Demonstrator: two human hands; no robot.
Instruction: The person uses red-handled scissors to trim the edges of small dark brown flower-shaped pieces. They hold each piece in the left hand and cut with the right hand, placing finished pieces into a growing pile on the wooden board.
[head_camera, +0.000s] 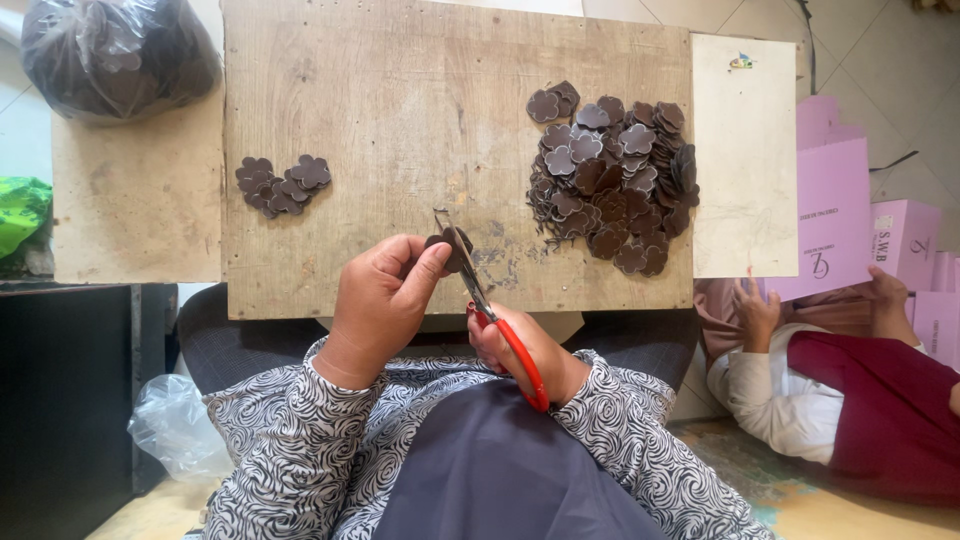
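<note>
My left hand (385, 300) pinches a dark brown flower-shaped piece (452, 245) over the near edge of a worn wooden board (400, 110). My right hand (525, 350) grips red-handled scissors (490, 315) whose blades reach up against that piece. A big heap of the same brown flower pieces (615, 190) lies on the board to the right. A small cluster of them (282, 185) lies on the left.
A dark plastic bag of brown material (115, 55) sits at the top left. A pale board (745, 155) lies right of the wooden one. Another person (830, 385) sits on the floor at right handling pink boxes (835, 200). A clear plastic bag (175, 425) lies below left.
</note>
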